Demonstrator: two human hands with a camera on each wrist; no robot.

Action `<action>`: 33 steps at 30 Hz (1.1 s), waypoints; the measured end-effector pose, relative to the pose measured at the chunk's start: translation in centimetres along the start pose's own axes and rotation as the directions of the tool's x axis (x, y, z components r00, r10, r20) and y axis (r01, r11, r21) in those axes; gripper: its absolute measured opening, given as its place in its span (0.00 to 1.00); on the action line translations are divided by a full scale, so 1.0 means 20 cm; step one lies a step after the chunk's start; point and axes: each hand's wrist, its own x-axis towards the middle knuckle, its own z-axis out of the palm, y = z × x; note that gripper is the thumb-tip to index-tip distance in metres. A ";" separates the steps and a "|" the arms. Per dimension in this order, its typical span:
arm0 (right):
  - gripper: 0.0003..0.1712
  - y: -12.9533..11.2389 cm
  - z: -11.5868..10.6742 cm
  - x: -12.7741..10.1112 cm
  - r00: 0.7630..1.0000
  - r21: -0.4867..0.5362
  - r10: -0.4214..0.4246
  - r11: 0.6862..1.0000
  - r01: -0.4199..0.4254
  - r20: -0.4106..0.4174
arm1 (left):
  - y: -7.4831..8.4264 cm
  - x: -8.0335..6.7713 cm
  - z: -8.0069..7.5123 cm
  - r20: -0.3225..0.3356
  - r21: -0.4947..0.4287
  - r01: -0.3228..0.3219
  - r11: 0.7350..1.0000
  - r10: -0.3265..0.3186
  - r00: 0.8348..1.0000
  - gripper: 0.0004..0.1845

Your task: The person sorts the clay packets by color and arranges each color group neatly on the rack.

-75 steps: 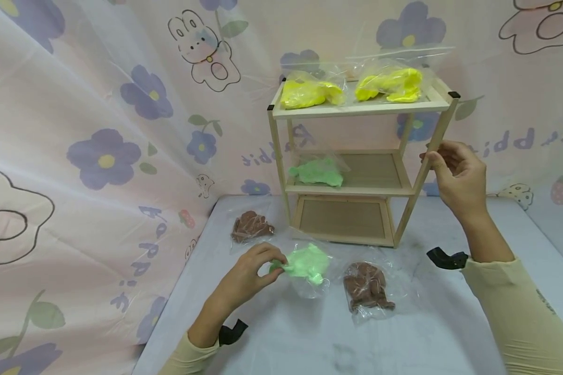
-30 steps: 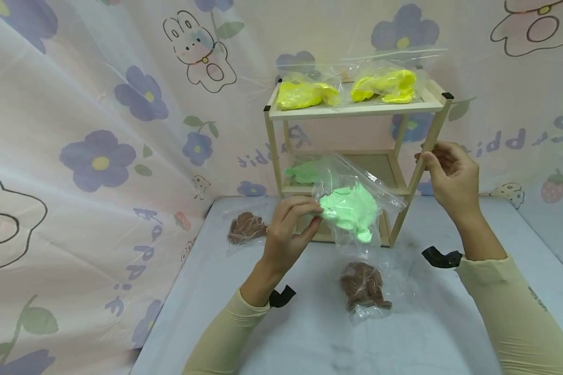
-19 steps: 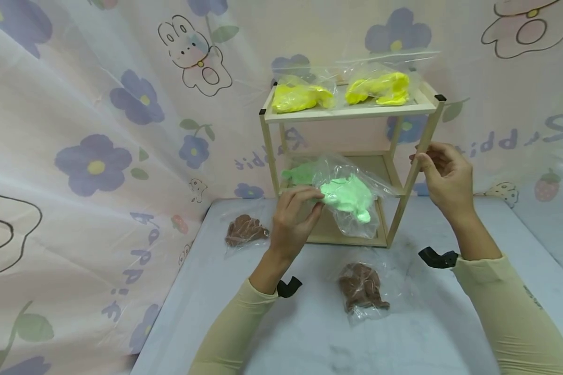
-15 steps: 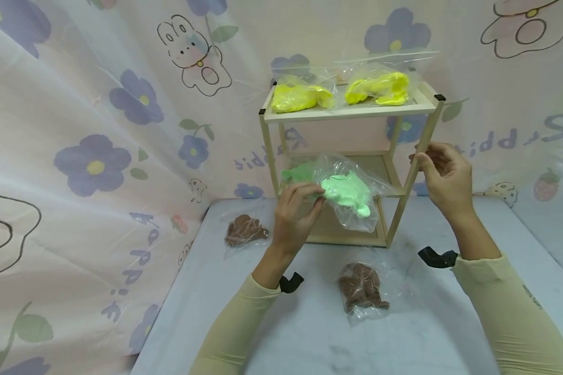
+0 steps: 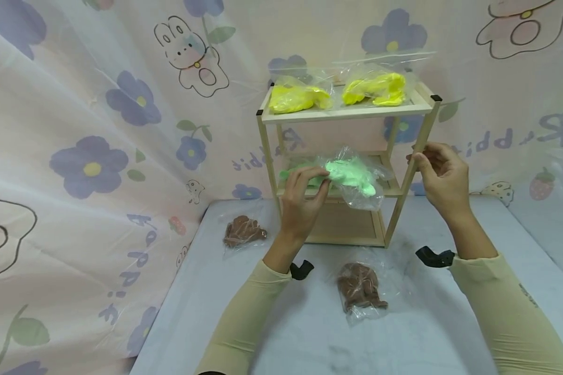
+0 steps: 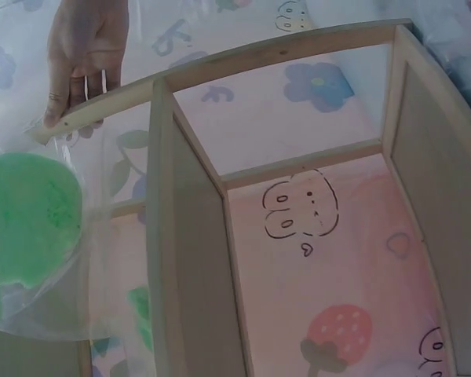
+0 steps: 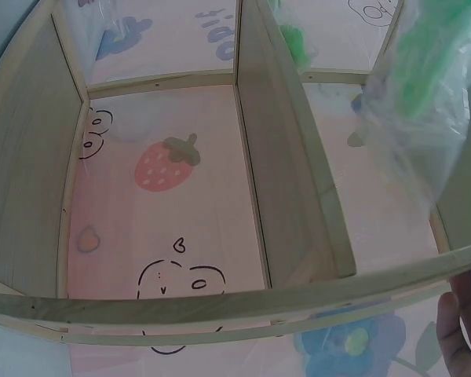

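Observation:
My left hand (image 5: 305,203) pinches the left edge of a clear plastic bag with a light green lumpy item (image 5: 352,176) inside. The bag is raised in front of the middle shelf of a small wooden rack (image 5: 356,113); the left wrist view shows it close up as a green shape (image 6: 31,220). Behind my left fingers, partly hidden, another bagged green item (image 5: 288,174) lies on that shelf. My right hand (image 5: 445,179) holds the rack's right front post between thumb and fingers. The item's exact kind cannot be made out.
Two bagged yellow items (image 5: 297,99) lie on the rack's top shelf. On the white-covered table (image 5: 309,333) are a bagged brown item (image 5: 245,232) left of the rack and a second bagged brown item (image 5: 360,286) in front. A patterned curtain (image 5: 98,234) hangs behind and left.
My left hand has lifted the bagged green item off the table, moved it right, then up and forward to the middle shelf. My right hand stays on the post.

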 end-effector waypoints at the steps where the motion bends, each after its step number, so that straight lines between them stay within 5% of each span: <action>1: 0.13 0.00 0.00 0.00 1.000 -0.001 -0.001 1.000 0.001 0.000 | 0.00 0.01 0.01 -0.006 -0.003 0.002 1.000 -0.002 1.000 0.08; 19: 0.14 0.00 0.00 -0.01 1.000 0.011 -0.006 1.000 0.006 0.008 | -0.09 0.03 0.17 -0.045 0.058 0.133 0.989 -0.130 0.990 0.08; 33: 0.14 0.00 0.00 -0.01 1.000 -0.005 -0.014 1.000 0.015 0.011 | -0.11 0.03 0.29 0.035 0.131 0.229 0.965 -0.235 0.971 0.06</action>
